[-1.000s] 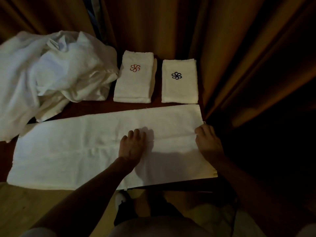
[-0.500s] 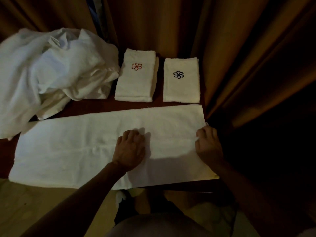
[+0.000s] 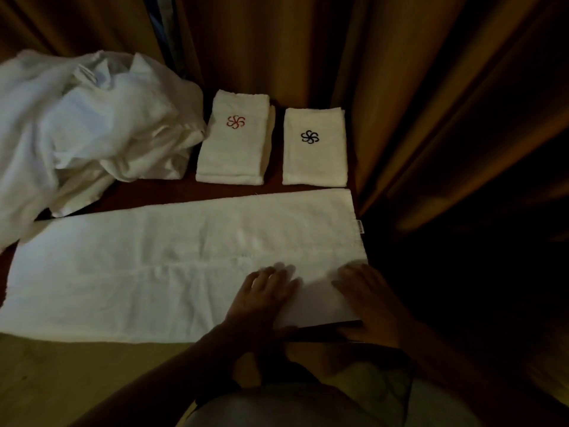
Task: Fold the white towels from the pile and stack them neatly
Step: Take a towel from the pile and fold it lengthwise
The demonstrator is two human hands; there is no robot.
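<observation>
Towel (image 3: 154, 272) lies spread lengthwise along the table's near edge (image 3: 323, 326); left hand (image 3: 264, 298) and right hand (image 3: 368, 298) press flat, fingers relaxed. Overhanging cloth could slide off, skewing the next fold.

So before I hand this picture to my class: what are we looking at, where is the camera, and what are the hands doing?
There is no machine here. A person wears a camera on the head, so the single view looks forward and down at their own two arms. On a dark table lies a long towel, spread flat. The left hand and the right hand both lie on its near right end; the picture is blurred there, so whether either one grips the cloth is unclear. Behind it stand two folded towels, one with a red mark and one with a dark mark. At far left sits the unfolded pile. Brown curtains hang behind.
</observation>
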